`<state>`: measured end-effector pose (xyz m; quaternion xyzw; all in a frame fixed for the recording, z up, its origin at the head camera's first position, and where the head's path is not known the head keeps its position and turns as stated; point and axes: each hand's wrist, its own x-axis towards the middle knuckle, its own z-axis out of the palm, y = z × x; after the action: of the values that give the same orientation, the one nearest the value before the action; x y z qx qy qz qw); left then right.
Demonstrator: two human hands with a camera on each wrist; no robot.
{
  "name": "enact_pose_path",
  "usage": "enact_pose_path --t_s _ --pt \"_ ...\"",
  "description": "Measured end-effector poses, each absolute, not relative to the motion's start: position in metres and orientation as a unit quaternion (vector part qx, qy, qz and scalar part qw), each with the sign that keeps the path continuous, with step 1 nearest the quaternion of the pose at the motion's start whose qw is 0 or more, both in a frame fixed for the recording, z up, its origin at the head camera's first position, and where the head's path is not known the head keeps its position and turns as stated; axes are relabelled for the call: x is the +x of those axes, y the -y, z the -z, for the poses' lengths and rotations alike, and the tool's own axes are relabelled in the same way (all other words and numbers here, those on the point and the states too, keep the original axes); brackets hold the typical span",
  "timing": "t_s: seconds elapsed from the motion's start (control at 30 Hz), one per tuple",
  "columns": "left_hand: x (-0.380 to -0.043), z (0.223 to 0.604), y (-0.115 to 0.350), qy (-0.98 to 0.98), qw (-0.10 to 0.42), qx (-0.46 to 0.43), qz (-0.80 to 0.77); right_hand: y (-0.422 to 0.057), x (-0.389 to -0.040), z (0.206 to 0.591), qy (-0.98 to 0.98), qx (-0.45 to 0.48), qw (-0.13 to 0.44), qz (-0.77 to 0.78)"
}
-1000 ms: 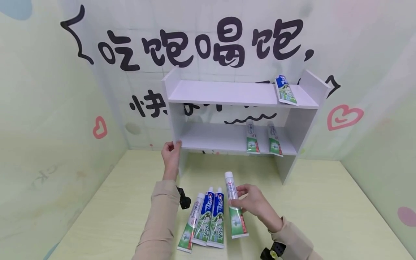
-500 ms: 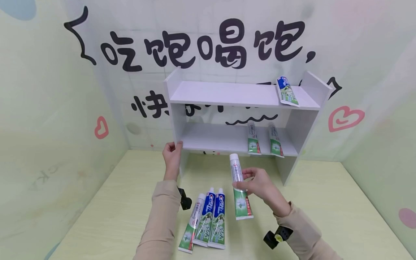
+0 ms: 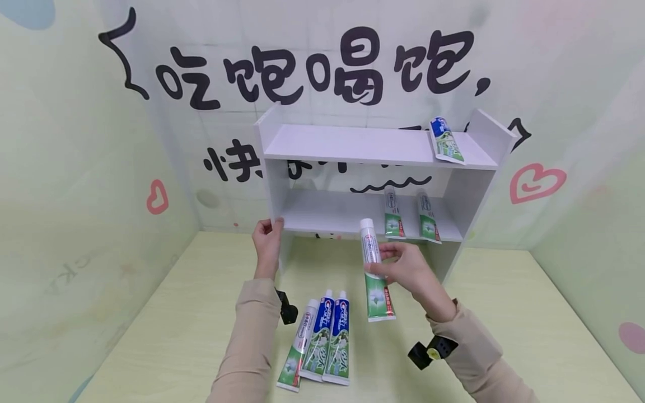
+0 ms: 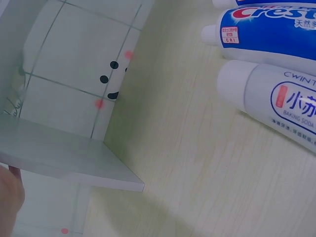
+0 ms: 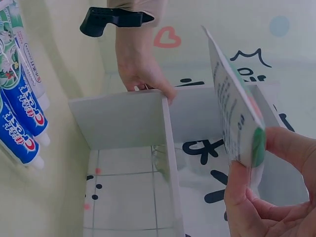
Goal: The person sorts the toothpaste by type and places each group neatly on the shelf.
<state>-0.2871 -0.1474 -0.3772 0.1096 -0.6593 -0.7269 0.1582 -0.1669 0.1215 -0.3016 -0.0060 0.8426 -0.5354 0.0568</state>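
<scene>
My right hand (image 3: 410,271) pinches a white-and-green toothpaste tube (image 3: 378,299) between thumb and fingers. The tube is off the table, cap toward the shelf, in front of the lower board. In the right wrist view the held tube (image 5: 237,103) appears edge-on. My left hand (image 3: 267,246) grips the left side of the white two-tier shelf (image 3: 332,210) near the lower board. Its thumb lies on the front edge; the other fingers are partly hidden. Two white-and-green tubes (image 3: 393,215) lie on the lower board at right. A blue-and-green tube (image 3: 446,143) lies on the upper board.
Between my forearms, two blue-and-green Crest tubes (image 3: 339,341) and one white-and-green tube (image 3: 297,352) lie side by side on the pale wooden table (image 3: 176,330). Behind the shelf rises a wall (image 3: 322,33) with black lettering. Side walls stand left and right.
My right hand has raised the white-and-green toothpaste tube from near the table tubes and carried it forward, slightly right, toward the lower board. My left hand keeps its hold on the shelf.
</scene>
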Motion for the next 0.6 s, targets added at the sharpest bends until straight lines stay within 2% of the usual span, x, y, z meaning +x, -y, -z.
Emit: enact_pose_path --t_s 0.13,0.43,0.6 --pt "-0.285 0.374 0.146 0.657 0.157 0.112 0.729 -0.125 -0.169 0.292 -0.844 -0.006 0.053 0.534" --pt "-0.302 0.396 0.148 0.651 0.184 0.108 0.729 -0.130 -0.176 0.266 -0.853 -0.007 0.035 0.520" --pt "-0.302 0.396 0.149 0.651 0.181 0.108 0.729 -0.132 -0.180 0.251 -0.860 -0.012 0.023 0.510"
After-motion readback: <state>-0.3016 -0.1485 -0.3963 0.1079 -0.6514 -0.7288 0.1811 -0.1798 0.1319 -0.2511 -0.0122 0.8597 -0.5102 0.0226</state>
